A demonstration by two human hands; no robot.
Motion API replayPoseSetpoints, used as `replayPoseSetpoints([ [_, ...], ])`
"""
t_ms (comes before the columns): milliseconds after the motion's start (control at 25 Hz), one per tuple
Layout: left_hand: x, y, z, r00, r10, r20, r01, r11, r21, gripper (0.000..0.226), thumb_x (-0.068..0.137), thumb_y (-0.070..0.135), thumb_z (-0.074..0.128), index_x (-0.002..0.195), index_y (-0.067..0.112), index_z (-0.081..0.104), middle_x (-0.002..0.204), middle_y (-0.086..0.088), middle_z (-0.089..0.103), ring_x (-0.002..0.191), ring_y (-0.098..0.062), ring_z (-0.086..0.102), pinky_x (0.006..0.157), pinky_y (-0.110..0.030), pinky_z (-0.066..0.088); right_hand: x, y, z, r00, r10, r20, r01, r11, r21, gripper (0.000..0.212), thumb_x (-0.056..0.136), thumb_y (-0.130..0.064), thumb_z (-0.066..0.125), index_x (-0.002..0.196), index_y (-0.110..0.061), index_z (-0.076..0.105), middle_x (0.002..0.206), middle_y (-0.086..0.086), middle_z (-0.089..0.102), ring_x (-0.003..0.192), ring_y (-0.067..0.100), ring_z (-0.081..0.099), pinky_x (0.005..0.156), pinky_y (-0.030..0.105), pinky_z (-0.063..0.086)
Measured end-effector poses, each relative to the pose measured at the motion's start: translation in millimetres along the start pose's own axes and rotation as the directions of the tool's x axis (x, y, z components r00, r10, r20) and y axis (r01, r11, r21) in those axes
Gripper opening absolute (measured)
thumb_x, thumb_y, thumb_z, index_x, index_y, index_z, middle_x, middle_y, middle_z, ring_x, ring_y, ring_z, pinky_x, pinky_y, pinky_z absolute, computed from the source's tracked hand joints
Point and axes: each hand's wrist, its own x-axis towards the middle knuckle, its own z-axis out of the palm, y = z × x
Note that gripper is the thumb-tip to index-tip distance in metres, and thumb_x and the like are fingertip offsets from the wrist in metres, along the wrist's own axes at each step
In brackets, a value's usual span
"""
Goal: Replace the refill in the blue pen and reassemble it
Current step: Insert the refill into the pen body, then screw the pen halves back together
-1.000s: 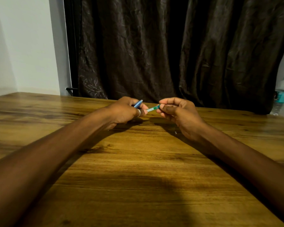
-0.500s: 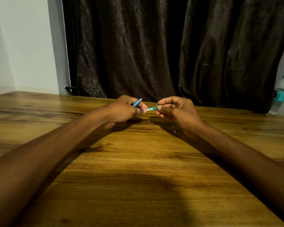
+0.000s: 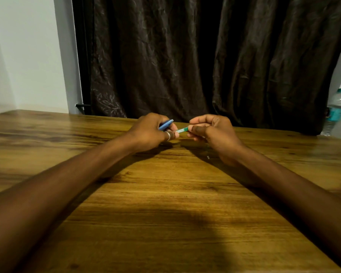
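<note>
Where the room closes off behind the work, a dark curtain (image 3: 205, 56) hangs in heavy folds across most of the back, with a pale wall (image 3: 28, 56) to its left. Below it a wooden bench (image 3: 165, 194) with a strong brown grain fills the lower half of the view, and both bare forearms stretch across it from the near corners toward the middle of its far edge. At the far right edge a clear water bottle (image 3: 336, 109) with a teal cap and label stands blurred, well apart from the hands.

Over the far part of the bench the two hands meet, close together but not touching. The left hand (image 3: 149, 133) is curled shut around the blue pen barrel (image 3: 166, 124), whose upper end sticks out above the fingers and tilts up to the right. A silver ring (image 3: 168, 135) sits on one finger of that hand. The right hand (image 3: 213, 133) has its fingers bent inward, thumb and fingertips pinching one end of the thin refill (image 3: 182, 130), which looks green with a pale printed band. This refill spans the small gap between the hands, its left end reaching the left fingertips; whether it enters the barrel there I cannot tell.
</note>
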Motion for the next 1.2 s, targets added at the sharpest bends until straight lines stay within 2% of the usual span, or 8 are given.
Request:
replayPoseSetpoints([
  [120, -1.5, -2.0, 5.5, 0.982, 0.103, -0.161, -0.08, 0.986, 0.145, 0.013, 0.084, 0.036, 0.077, 0.095, 0.03, 0.075, 0.084, 0.01, 0.072, 0.081, -0.006, 0.067, 0.076, -0.038, 0.058, 0.1, 1.0, 0.7, 0.999, 0.018, -0.029, -0.017, 0.999, 0.028, 0.013, 0.09, 0.0, 0.069, 0.103, -0.003, 0.069, 0.08, 0.01, 0.077, 0.072, 0.011, 0.074, 0.06, 0.017, 0.056],
  [240, -2.3, -2.5, 8.3, 0.962, 0.158, -0.221, -0.1, 0.962, 0.253, 0.014, 0.084, 0.043, 0.074, 0.093, 0.031, 0.075, 0.081, 0.011, 0.072, 0.076, -0.005, 0.066, 0.069, -0.035, 0.057, 1.8, 3.3, -1.2, 0.999, 0.013, -0.034, -0.014, 1.0, -0.019, 0.01, 0.092, -0.005, 0.068, 0.101, -0.008, 0.069, 0.082, 0.009, 0.079, 0.077, 0.014, 0.075, 0.06, 0.018, 0.056],
  [480, -1.8, -12.2, 10.7, 0.992, -0.055, -0.109, 0.089, 0.937, 0.337, 0.019, 0.085, 0.045, 0.073, 0.086, 0.026, 0.074, 0.079, 0.006, 0.071, 0.076, -0.013, 0.066, 0.069, -0.039, 0.058, 10.4, 3.6, -11.6, 0.983, -0.124, -0.137, 0.075, 0.945, -0.319, 0.012, 0.097, -0.014, 0.062, 0.091, -0.023, 0.068, 0.084, -0.001, 0.078, 0.078, 0.009, 0.075, 0.068, 0.025, 0.057],
  [800, 1.4, -14.3, 12.5, 0.98, -0.195, -0.044, 0.199, 0.917, 0.346, 0.028, 0.078, 0.051, 0.076, 0.08, 0.023, 0.072, 0.077, 0.001, 0.07, 0.075, -0.016, 0.065, 0.059, -0.033, 0.048, 16.0, 11.3, -15.4, 0.978, -0.187, -0.094, 0.132, 0.898, -0.419, 0.011, 0.092, -0.015, 0.065, 0.087, -0.023, 0.071, 0.075, -0.003, 0.077, 0.072, 0.005, 0.074, 0.066, 0.026, 0.058],
  [920, 2.2, -7.2, 9.5, 0.975, -0.199, -0.096, 0.219, 0.926, 0.308, 0.036, 0.082, 0.059, 0.068, 0.079, 0.022, 0.069, 0.076, -0.001, 0.068, 0.075, -0.02, 0.065, 0.064, -0.036, 0.049, 19.2, 7.0, -25.1, 0.972, -0.233, 0.032, 0.205, 0.774, -0.599, 0.011, 0.088, -0.016, 0.07, 0.082, -0.023, 0.075, 0.073, -0.005, 0.075, 0.071, 0.004, 0.07, 0.065, 0.022, 0.055],
  [1000, 2.6, 1.0, 8.9, 0.971, -0.221, -0.096, 0.238, 0.943, 0.233, 0.041, 0.087, 0.059, 0.06, 0.078, 0.02, 0.068, 0.077, -0.002, 0.068, 0.078, -0.022, 0.066, 0.069, -0.039, 0.051, 21.0, -1.3, -35.2, 0.957, -0.203, 0.205, 0.288, 0.607, -0.741, 0.009, 0.086, -0.018, 0.073, 0.082, -0.024, 0.077, 0.076, -0.009, 0.075, 0.073, 0.001, 0.068, 0.062, 0.012, 0.049],
  [1080, 3.0, 10.0, 10.0, 0.966, -0.246, -0.08, 0.254, 0.96, 0.118, 0.037, 0.094, 0.048, 0.053, 0.078, 0.019, 0.069, 0.085, -0.004, 0.07, 0.089, -0.027, 0.066, 0.084, -0.044, 0.05, 21.8, -11.2, -43.3, 0.92, -0.122, 0.372, 0.385, 0.463, -0.798, 0.007, 0.086, -0.018, 0.074, 0.085, -0.023, 0.079, 0.081, -0.011, 0.075, 0.079, 0.0, 0.068, 0.066, 0.013, 0.05],
  [1200, 4.3, 18.1, 13.1, 0.967, -0.251, -0.035, 0.253, 0.964, 0.076, 0.031, 0.1, 0.034, 0.047, 0.097, 0.015, 0.071, 0.113, -0.012, 0.069, 0.1, -0.027, 0.061, 0.088, -0.041, 0.046, 22.6, -22.5, -53.6, 0.882, 0.03, 0.471, 0.392, 0.506, -0.768, 0.007, 0.086, -0.019, 0.075, 0.089, -0.022, 0.081, 0.086, -0.012, 0.077, 0.084, -0.002, 0.069, 0.076, 0.019, 0.053],
])
